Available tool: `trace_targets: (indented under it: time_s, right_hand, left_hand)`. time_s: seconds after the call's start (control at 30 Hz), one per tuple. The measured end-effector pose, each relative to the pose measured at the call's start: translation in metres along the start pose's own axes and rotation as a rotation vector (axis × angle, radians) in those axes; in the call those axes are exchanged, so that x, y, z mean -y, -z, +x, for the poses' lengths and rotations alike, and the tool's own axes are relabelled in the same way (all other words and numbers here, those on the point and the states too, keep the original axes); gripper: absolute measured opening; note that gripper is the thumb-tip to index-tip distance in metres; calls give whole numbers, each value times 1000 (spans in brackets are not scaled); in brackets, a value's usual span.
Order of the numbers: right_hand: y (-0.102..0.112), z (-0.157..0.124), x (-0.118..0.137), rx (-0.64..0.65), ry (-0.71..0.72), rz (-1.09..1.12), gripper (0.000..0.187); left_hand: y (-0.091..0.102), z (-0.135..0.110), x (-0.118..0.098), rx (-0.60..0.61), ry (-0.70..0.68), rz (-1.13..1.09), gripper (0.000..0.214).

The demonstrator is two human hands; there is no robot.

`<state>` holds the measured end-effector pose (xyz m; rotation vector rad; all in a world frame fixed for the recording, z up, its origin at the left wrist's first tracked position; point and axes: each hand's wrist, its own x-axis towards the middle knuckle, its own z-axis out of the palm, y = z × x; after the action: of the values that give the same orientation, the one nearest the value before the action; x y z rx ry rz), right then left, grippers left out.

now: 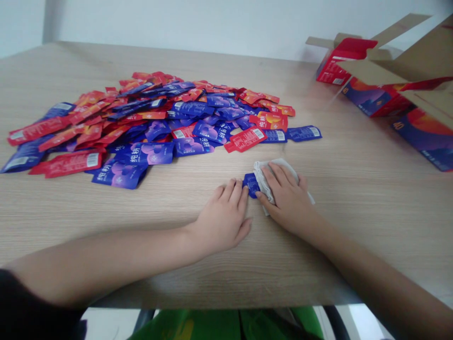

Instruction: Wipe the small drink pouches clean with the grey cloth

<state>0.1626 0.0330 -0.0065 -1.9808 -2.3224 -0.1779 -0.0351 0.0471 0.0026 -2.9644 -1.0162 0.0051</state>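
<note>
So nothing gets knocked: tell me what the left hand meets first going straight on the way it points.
The small blue sachet just ahead of the left hand. Its fingers look very near it or touching, though depth is hard to judge.

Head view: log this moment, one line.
left hand beside blue sachet | right hand on white cloth over sachet | sachet pile behind
</note>
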Motion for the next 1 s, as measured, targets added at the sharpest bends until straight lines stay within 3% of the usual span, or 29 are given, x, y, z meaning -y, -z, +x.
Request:
trace_targets:
  time_s: [0.37, 1.0]
  right_hand:
    - [-1, 2, 19, -43, 151, 48, 56]
    - [-2, 3, 17, -60, 193, 83, 55]
  left_hand:
    - [-1, -1, 1, -31, -31, 21, 60]
    - [-1, 0, 2, -43, -33, 0, 58]
